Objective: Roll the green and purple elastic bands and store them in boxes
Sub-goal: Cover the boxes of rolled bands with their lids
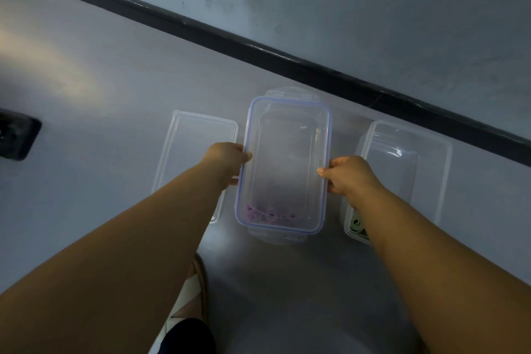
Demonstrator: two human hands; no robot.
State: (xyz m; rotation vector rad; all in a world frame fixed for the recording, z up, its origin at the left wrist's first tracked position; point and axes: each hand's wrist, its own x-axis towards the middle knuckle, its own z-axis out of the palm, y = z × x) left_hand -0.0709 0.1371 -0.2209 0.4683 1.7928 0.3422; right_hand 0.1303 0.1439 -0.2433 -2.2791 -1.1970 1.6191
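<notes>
Two clear boxes: centre box (284,167) and right box (402,169). One blue-rimmed lid (329,135). One clear piece (195,152) at left, lid or box unclear. About three blurred purple rolls (270,214), one visible green roll (356,223). Two hands: left hand (227,159), right hand (349,174).

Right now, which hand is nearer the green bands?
Right. The right hand grips the right edge of the blue-rimmed lid, just up from the green bands; the left hand grips the opposite edge, across the lid from them.
</notes>
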